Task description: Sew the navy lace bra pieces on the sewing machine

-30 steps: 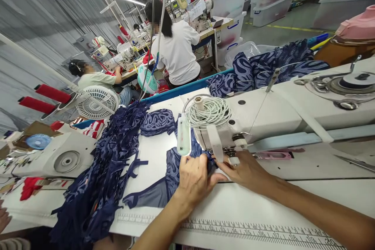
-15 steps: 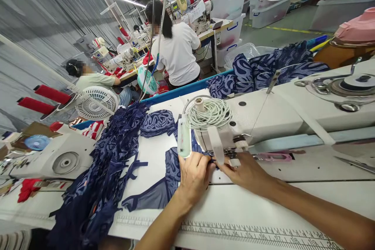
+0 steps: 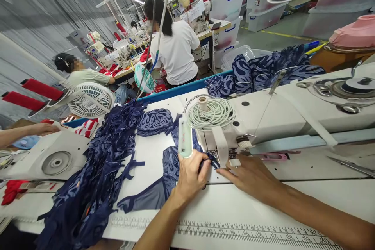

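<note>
A navy bra [image 3: 170, 167] with a swirl-patterned cup and a plain mesh wing lies on the white machine bed. Part of it runs under the head of a white sewing machine [image 3: 281, 111]. My left hand [image 3: 191, 174] is closed on its edge just left of the needle area, fingers curled. My right hand [image 3: 249, 172] is right of the needle, its fingertips at a narrow navy strip [image 3: 215, 162] of the same bra. The machine head partly hides those right fingers. A pale green light [image 3: 185, 140] hangs above my left hand.
A heap of navy bras [image 3: 99, 164] lies to the left, beside stacked patterned cups [image 3: 155, 121]. Scissors [image 3: 351, 166] rest at the right. A printed ruler [image 3: 249, 230] runs along the front edge. Another person's arm [image 3: 32, 131] reaches in at far left. Coiled pale cord [image 3: 212, 113] sits on the machine.
My left hand has turned slightly, and more of the navy strip shows between my hands. Another person's arm has come into view at the far left. The view has shifted a little.
</note>
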Available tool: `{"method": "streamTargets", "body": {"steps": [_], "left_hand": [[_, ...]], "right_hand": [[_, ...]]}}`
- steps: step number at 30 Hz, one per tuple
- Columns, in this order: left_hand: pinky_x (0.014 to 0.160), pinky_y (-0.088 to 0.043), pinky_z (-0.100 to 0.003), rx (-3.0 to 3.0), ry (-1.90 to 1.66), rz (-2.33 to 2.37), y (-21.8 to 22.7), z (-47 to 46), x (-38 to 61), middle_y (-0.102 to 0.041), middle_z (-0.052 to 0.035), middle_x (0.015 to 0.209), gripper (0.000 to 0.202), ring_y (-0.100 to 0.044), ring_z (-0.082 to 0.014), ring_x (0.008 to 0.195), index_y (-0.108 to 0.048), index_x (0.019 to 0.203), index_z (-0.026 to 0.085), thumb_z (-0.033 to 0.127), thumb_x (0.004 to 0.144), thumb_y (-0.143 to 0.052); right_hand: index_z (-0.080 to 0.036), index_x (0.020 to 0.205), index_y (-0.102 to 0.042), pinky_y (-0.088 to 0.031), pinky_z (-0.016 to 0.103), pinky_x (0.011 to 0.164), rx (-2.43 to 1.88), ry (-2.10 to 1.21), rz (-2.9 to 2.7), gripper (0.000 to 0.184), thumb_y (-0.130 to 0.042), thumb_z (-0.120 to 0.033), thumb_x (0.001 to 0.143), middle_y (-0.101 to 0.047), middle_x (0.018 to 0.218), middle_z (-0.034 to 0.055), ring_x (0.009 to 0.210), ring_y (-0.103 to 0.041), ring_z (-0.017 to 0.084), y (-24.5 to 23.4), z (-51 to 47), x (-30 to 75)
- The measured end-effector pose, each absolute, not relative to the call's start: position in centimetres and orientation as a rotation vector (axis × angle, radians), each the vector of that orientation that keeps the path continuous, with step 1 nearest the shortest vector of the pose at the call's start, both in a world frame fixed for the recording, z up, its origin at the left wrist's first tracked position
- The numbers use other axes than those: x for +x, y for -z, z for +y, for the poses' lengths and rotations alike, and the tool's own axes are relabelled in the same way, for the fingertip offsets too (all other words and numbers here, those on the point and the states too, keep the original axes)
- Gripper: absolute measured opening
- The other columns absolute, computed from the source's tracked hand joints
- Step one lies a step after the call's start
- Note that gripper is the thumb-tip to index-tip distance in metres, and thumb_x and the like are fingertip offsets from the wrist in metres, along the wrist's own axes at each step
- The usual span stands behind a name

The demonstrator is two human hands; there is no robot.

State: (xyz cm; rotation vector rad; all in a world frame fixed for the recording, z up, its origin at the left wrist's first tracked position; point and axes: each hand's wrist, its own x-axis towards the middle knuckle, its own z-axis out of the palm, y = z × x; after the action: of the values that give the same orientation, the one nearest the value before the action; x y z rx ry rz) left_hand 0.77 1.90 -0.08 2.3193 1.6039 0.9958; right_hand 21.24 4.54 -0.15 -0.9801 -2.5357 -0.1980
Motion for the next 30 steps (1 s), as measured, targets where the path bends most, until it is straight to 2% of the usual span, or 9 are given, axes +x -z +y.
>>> {"method": "streamTargets", "body": {"steps": [3,5,12,15,17,20,24,26,30], "left_hand": [[0.113,-0.024,-0.044,2.328,-0.994,1.598,0.1,1.8,0.8,-0.070,-0.0009,0.094,0.013,-0.062,-0.0185,0.098,-0.061,0.096,0.023,0.019,0.098,-0.049],[0.112,-0.025,-0.044,2.338,-0.983,1.603,0.1,1.8,0.8,-0.069,-0.0009,0.093,0.014,-0.062,-0.0185,0.097,-0.061,0.096,0.022,0.020,0.098,-0.048],[0.110,-0.027,-0.043,2.357,-0.904,1.634,-0.1,1.9,0.7,-0.066,0.0009,0.086,0.015,-0.059,-0.0169,0.088,-0.058,0.090,0.022,0.023,0.099,-0.046],[0.111,-0.026,-0.044,2.348,-0.897,1.633,-0.2,1.8,0.7,-0.065,0.0017,0.086,0.013,-0.059,-0.0163,0.088,-0.057,0.092,0.022,0.023,0.100,-0.048],[0.110,-0.027,-0.043,2.343,-0.922,1.628,-0.1,1.8,0.6,-0.064,0.0020,0.085,0.013,-0.059,-0.0161,0.086,-0.057,0.091,0.022,0.022,0.100,-0.048],[0.109,-0.029,-0.043,2.335,-0.938,1.627,0.0,1.8,0.7,-0.065,0.0013,0.085,0.013,-0.059,-0.0166,0.088,-0.059,0.090,0.022,0.022,0.099,-0.050],[0.113,-0.024,-0.046,2.341,-0.846,1.618,-0.1,1.8,0.8,-0.066,0.0018,0.089,0.013,-0.060,-0.0164,0.092,-0.063,0.093,0.024,0.022,0.099,-0.052],[0.114,-0.023,-0.047,2.333,-0.801,1.626,-0.2,1.8,0.9,-0.066,0.0028,0.089,0.013,-0.060,-0.0161,0.093,-0.064,0.093,0.025,0.022,0.099,-0.053],[0.112,-0.026,-0.047,2.322,-0.794,1.631,0.0,1.8,0.9,-0.066,0.0031,0.086,0.011,-0.059,-0.0164,0.092,-0.065,0.091,0.025,0.021,0.097,-0.057]], "right_hand": [[-0.022,0.084,-0.070,-0.036,0.030,0.057,-1.012,0.241,-2.545,0.031,-0.045,-0.005,0.091,-0.067,0.076,0.0042,0.064,-0.060,0.017,0.4,4.3,20.5],[-0.021,0.090,-0.070,-0.037,0.030,0.058,-1.048,0.268,-2.546,0.029,-0.046,-0.004,0.089,-0.068,0.076,0.0052,0.064,-0.061,0.018,0.5,4.1,20.0],[-0.014,0.099,-0.069,-0.041,0.033,0.057,-1.105,0.410,-2.564,0.025,-0.046,-0.008,0.092,-0.068,0.076,0.0113,0.073,-0.065,0.026,0.6,3.9,19.4],[-0.015,0.109,-0.067,-0.038,0.034,0.051,-1.071,0.420,-2.552,0.027,-0.042,-0.020,0.100,-0.068,0.081,0.0118,0.065,-0.062,0.025,0.5,3.8,20.0],[-0.017,0.115,-0.065,-0.037,0.033,0.051,-0.990,0.354,-2.541,0.030,-0.038,-0.024,0.103,-0.067,0.080,0.0088,0.062,-0.059,0.022,0.5,3.7,20.4],[-0.019,0.117,-0.062,-0.041,0.032,0.056,-0.865,0.169,-2.531,0.030,-0.035,-0.021,0.103,-0.065,0.082,0.0061,0.070,-0.060,0.021,0.8,3.1,20.3],[-0.019,0.102,-0.062,-0.044,0.033,0.063,-0.858,-0.099,-2.547,0.020,-0.043,-0.027,0.101,-0.063,0.092,0.0061,0.073,-0.059,0.019,0.8,2.1,19.5],[-0.018,0.104,-0.062,-0.046,0.032,0.066,-0.805,-0.189,-2.578,0.019,-0.044,-0.025,0.101,-0.062,0.090,0.0052,0.074,-0.058,0.019,0.5,1.9,19.9],[-0.019,0.111,-0.065,-0.046,0.030,0.069,-0.743,-0.096,-2.470,0.027,-0.039,-0.017,0.102,-0.063,0.088,0.0057,0.079,-0.060,0.017,-0.1,3.1,22.6]]}}
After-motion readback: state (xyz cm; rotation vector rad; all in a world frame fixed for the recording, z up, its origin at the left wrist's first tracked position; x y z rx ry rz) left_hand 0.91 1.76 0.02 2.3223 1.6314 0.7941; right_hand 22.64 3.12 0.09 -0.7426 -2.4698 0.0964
